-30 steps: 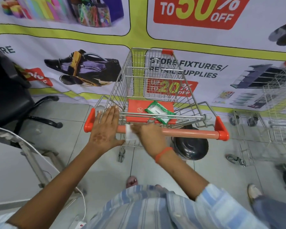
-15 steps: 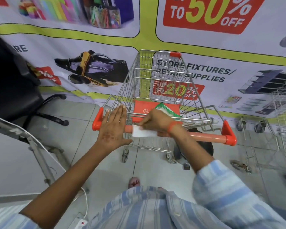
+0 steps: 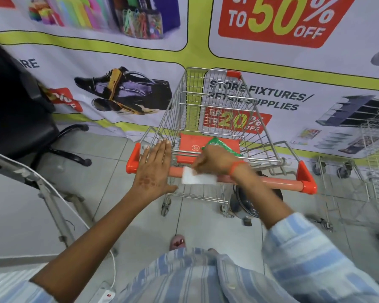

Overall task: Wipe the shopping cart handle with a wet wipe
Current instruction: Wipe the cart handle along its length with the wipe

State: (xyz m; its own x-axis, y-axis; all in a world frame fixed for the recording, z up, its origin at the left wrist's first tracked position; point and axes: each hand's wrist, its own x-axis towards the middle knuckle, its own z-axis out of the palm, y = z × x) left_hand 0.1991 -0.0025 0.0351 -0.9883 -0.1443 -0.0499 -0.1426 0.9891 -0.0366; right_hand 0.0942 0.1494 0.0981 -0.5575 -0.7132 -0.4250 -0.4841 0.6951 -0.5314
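A wire shopping cart stands in front of me, its orange handle running left to right. My left hand lies flat on the left part of the handle, fingers straight and together. My right hand pinches a white wet wipe and presses it against the handle's middle, wrist bent with an orange band on it. A green wipes packet rests on the cart's orange seat flap, partly hidden by my right hand.
A black office chair stands at the left, with a metal frame and white cable nearer me. More wire carts stand at the right. A printed banner covers the wall behind. A round black object sits under the cart.
My right hand has turned over the handle, and the wipe now lies lengthwise along the bar instead of hanging down. My left hand stays flat on the handle's left part.
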